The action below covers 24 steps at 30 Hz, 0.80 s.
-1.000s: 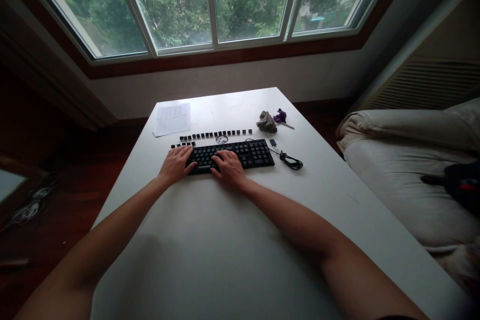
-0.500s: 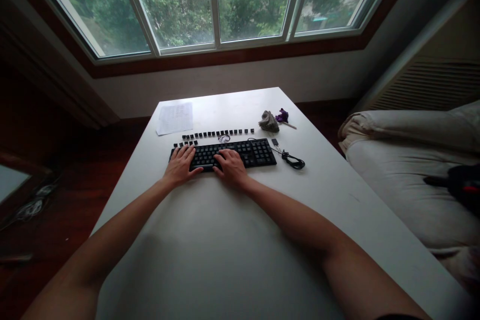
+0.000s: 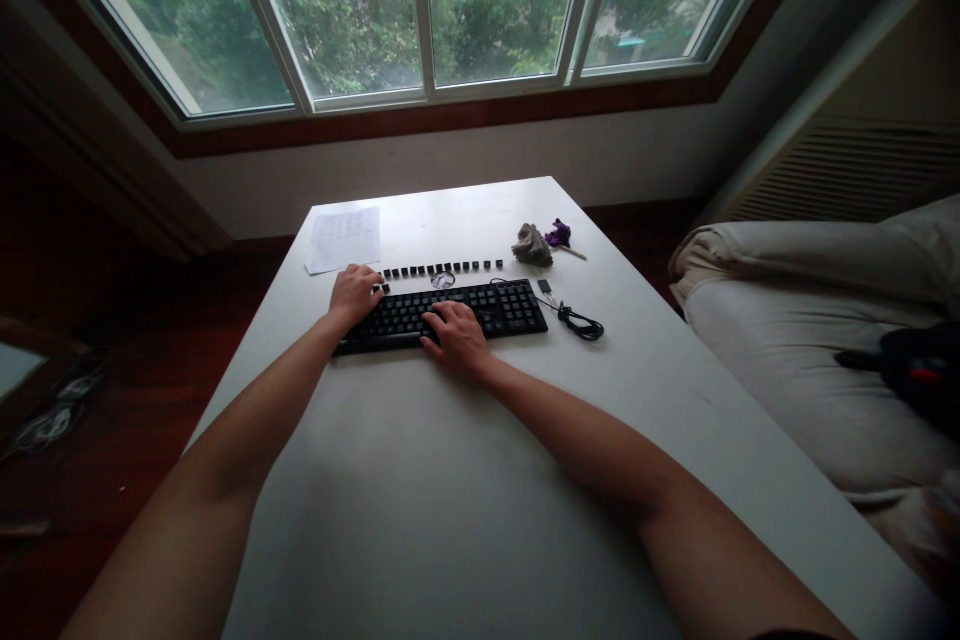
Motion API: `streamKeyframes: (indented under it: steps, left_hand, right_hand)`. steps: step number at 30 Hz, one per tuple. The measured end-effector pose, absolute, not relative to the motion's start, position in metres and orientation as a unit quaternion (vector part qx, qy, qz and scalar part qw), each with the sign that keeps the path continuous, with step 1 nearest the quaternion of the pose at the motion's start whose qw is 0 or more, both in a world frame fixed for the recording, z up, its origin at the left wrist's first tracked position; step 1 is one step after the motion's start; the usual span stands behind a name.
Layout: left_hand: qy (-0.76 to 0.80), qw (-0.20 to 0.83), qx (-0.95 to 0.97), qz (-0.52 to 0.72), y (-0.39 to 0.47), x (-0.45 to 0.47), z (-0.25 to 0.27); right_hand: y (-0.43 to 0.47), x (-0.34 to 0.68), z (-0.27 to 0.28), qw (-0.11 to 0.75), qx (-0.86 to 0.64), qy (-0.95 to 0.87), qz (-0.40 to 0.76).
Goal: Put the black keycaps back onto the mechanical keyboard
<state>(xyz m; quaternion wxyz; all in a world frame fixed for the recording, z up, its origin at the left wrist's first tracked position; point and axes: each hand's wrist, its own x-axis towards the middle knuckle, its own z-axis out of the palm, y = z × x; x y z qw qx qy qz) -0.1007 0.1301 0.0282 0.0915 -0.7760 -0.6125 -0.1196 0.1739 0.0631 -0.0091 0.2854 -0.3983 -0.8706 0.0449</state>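
The keyboard (image 3: 405,316) lies on the white bench (image 3: 405,470), its long side facing the person. The hands are apart: the right hand (image 3: 459,335) rests on its middle keys, fingers bent and spread; the left hand (image 3: 355,292) is curled at the far left edge, beside loose keycaps (image 3: 422,271), and whether its fingers pinch one I cannot tell. A small ring (image 3: 442,279) sits just behind the keyboard. Farther right are a grey bundle (image 3: 532,246), a purple thing (image 3: 558,233) and a coiled cable (image 3: 581,324); paper (image 3: 344,240) lies back left
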Motion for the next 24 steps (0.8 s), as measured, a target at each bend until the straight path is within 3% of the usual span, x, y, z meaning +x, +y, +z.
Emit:
streamKeyframes:
  steps: [13,24]
  left_hand:
    - [-0.580,0.123,-0.805,-0.011,0.165,-0.098,0.028]
    - [-0.576,0.123,-0.806,-0.056,0.150,-0.106,0.041]
  right_hand:
    - [0.064,0.171,-0.009,0.278,-0.402,-0.871,0.053]
    - [0.064,0.172,-0.012,0.280,-0.400,-0.872,0.044]
